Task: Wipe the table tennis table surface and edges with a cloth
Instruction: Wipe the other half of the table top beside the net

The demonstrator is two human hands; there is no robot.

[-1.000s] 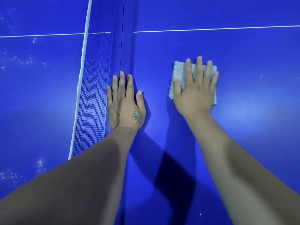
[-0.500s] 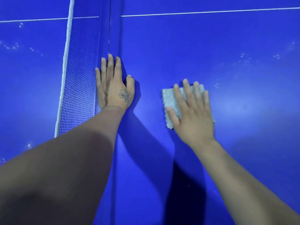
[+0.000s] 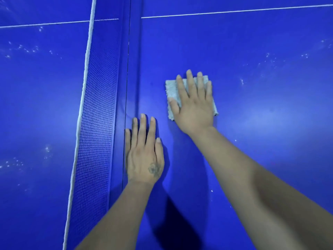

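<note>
On table, right hand flat on cloth; left hand flat.

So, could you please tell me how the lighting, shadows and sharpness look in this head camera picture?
In the head view, soft glare patches lie on the blue table, brightest to the right of the cloth; dark shadows of both arms fall toward the bottom edge, below the left hand and right hand; the net bows from wide-angle distortion; the near forearms look slightly soft.

A place for table tennis: a blue table with a white line, and a net left of the hands.
</note>
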